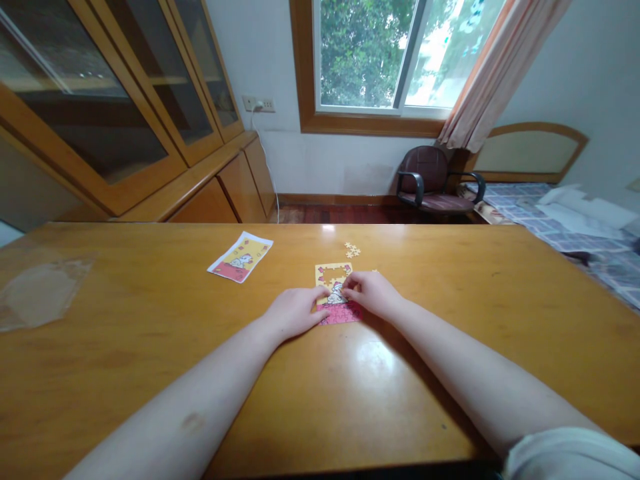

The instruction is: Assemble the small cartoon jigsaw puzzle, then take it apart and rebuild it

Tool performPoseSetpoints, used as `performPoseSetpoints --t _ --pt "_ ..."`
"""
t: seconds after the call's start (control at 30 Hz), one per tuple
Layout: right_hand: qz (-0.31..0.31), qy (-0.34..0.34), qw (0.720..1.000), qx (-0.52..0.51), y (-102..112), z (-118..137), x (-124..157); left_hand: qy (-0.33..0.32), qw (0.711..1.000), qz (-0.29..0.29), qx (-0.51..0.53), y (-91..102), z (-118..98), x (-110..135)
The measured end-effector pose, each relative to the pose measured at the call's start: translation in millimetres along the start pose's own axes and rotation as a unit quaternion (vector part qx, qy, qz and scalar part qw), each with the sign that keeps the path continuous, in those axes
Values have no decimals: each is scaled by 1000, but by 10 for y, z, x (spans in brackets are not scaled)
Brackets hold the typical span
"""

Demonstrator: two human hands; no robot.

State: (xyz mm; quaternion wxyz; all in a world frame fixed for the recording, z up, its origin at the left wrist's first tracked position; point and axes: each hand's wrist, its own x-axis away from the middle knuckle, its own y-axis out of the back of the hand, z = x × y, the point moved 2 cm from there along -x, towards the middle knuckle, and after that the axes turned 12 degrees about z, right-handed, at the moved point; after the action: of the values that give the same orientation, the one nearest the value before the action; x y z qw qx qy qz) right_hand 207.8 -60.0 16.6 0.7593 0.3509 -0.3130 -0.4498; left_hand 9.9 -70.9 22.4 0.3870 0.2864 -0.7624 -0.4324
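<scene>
We observed a wooden table [150, 373] across the lower field, with a glazed wooden cabinet [100, 100] beyond it at 10 o'clock, a window [375, 60] at 12 o'clock, a padded armchair [430, 180] at 1 o'clock and a bed with a checked cover [550, 227] at 2 o'clock. On the table lay a clear plastic sleeve [43, 293] at 9 o'clock and a printed picture card [240, 257] at 11 o'clock. The partly assembled jigsaw puzzle [333, 275] lay flat at 12 o'clock, its upper section gapped, with loose pieces [352, 250] just beyond it. Our left hand [295, 312] rested on the puzzle's lower-left edge, fingers flat and together. Our right hand [367, 293] stood over its centre, fingertips [347, 279] pressed together on it — whether they pinched a piece, we could not tell.
</scene>
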Motion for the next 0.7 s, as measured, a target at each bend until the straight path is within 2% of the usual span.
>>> performPoseSetpoints --t 0.1,0.17,0.27,0.37,0.5,0.7 --pt "-17 36 997 58 -2 1 -2 0 1000 -2 5 2 -1 0" --pt "-18 92 992 89 42 -31 10 5 1000 -8 14 7 9 -3" --pt "12 191 976 108 83 -83 30 33 999 -24 19 9 37 -14" --pt "33 252 962 98 68 -102 31 56 998 -36 11 -1 56 -28" --pt "32 262 958 114 16 -73 20 65 997 -31 12 -15 59 -34" --pt "-19 199 966 162 -14 -3 22 76 996 -45 5 -9 76 -40"
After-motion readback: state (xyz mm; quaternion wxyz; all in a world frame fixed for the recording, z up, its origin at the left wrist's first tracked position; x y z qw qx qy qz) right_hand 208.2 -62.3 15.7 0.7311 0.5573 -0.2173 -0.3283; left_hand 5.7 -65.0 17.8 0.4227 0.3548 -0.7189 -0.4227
